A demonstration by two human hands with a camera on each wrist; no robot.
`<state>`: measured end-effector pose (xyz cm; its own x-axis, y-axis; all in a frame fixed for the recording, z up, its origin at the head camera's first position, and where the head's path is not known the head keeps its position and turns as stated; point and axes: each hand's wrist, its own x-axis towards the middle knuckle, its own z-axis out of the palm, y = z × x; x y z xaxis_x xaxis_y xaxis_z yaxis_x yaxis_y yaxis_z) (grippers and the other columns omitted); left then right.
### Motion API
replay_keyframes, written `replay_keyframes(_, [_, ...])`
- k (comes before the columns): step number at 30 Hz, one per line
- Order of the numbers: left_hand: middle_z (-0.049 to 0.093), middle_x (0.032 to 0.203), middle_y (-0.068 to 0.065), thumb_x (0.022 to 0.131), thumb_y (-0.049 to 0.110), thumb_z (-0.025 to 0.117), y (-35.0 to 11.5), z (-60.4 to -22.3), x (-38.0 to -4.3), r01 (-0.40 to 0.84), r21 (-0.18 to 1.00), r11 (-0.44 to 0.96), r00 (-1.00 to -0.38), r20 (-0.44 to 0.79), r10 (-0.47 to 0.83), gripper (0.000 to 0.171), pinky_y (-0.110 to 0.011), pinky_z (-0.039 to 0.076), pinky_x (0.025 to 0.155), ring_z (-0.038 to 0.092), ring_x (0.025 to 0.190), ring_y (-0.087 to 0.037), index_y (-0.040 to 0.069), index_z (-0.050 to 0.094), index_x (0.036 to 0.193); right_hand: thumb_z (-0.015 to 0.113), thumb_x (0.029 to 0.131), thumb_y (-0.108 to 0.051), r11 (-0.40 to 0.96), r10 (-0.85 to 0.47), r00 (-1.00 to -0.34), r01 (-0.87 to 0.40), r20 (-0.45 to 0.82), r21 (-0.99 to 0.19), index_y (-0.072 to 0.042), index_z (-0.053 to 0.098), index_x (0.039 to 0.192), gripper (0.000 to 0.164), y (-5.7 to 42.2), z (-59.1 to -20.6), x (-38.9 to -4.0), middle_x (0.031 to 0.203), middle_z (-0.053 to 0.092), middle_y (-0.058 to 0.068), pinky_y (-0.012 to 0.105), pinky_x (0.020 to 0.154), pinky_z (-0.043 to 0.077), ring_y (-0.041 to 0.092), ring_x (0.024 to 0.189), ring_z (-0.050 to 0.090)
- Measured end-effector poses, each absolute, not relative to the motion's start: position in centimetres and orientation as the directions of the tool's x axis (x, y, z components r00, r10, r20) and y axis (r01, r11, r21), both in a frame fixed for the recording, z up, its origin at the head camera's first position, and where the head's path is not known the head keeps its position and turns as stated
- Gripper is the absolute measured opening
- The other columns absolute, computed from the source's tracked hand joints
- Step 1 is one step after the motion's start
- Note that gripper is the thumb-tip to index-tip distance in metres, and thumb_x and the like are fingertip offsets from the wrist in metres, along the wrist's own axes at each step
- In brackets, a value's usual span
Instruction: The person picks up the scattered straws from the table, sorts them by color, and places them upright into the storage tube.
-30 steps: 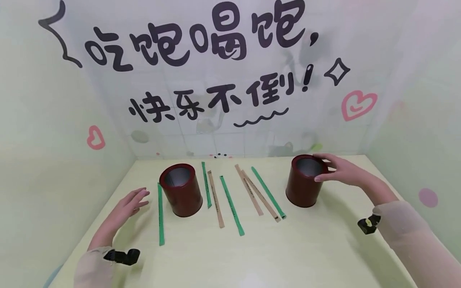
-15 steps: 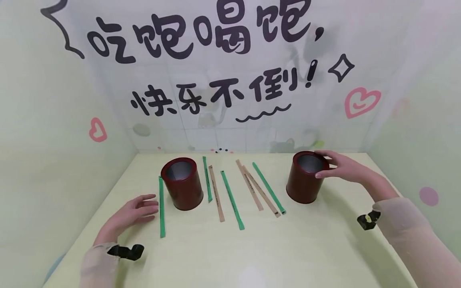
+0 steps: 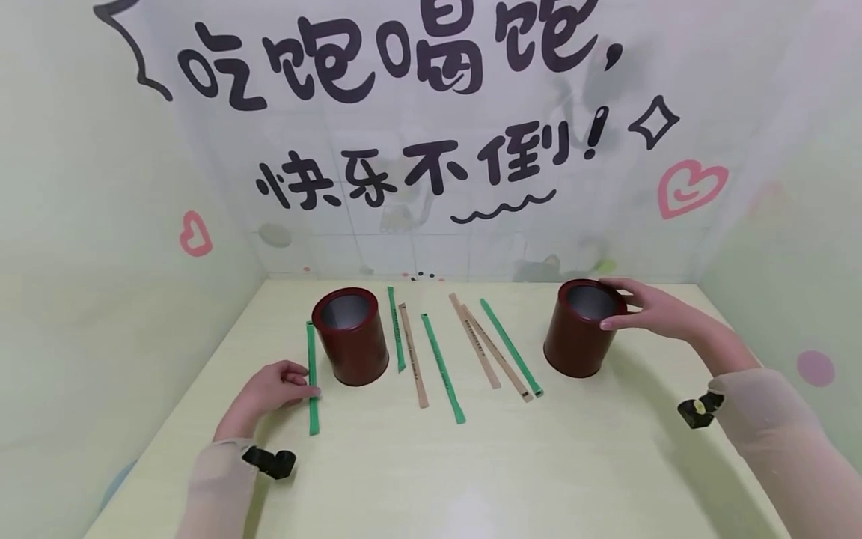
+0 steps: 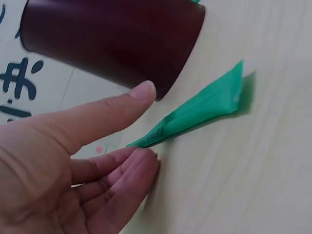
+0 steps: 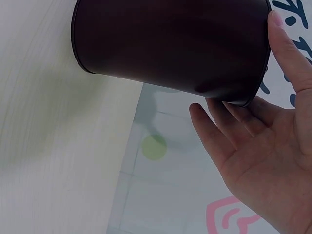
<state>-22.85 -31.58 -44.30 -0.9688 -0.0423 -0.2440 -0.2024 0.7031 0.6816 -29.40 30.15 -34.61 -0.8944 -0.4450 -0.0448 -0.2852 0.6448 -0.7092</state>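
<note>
My left hand [image 3: 277, 387] is at a long, thin green stick packet [image 4: 204, 105] at the left of the table. Its fingertips touch the packet's edge while the thumb hovers across it, with a gap between in the left wrist view. Just right of that packet stands an upright dark red can [image 3: 352, 346], open at the top. A second dark red can [image 3: 581, 340] stands upright at the right. My right hand [image 3: 656, 308] grips this one at its rim, thumb in front and fingers behind; part of the fingers is hidden behind the can in the right wrist view [image 5: 263, 131].
Between the cans lie green stick packets [image 3: 443, 370] and brown stick packets [image 3: 414, 359], some overlapping. The pale table [image 3: 431, 479] ends at a back wall [image 3: 471, 254] with large black lettering, and side walls stand left and right.
My left hand has moved right and down onto the green stick packet, its fingers drawing in. The right hand stays at its can. The head view has shifted slightly.
</note>
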Motion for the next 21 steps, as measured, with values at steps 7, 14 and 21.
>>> replay_keyframes(7, [0.063,0.091,-0.012,0.080,0.020,0.083,-30.1,-43.7,-23.0,-0.247,0.592,0.768,-0.965,-0.221,-0.140,0.048,-0.033,0.048,0.076,0.061,0.081,-0.020,-0.006,0.056,0.109,0.070,0.093,-0.019,0.646,-0.447,-0.893,-0.284,-0.049,-0.708,0.003,0.025,0.153,0.079,30.1,-34.4,-29.2,0.152,0.036,0.026,0.033,0.097,0.053,0.052,0.138,0.039])
replay_keyframes(14, [0.067,0.095,-0.017,0.084,0.015,0.078,-29.9,-43.5,-22.8,-0.282,0.626,0.727,-0.957,-0.242,-0.162,0.043,-0.039,0.051,0.080,0.066,0.074,-0.015,-0.008,0.055,0.113,0.070,0.093,-0.020,0.645,-0.443,-0.895,-0.281,-0.048,-0.710,0.004,0.024,0.154,0.080,30.2,-34.5,-29.1,0.151,0.035,0.028,0.056,0.101,0.050,0.054,0.138,0.038])
replay_keyframes(21, [0.067,0.096,-0.017,0.087,0.009,0.075,-30.6,-43.8,-22.3,-0.260,0.722,0.641,-0.963,-0.240,-0.120,0.041,-0.030,0.059,0.071,0.066,0.072,-0.010,-0.012,0.056,0.116,0.070,0.092,-0.021,0.634,-0.439,-0.897,-0.264,-0.057,-0.727,0.002,0.024,0.154,0.080,30.3,-34.5,-29.3,0.152,0.035,0.027,0.060,0.104,0.047,0.054,0.139,0.036])
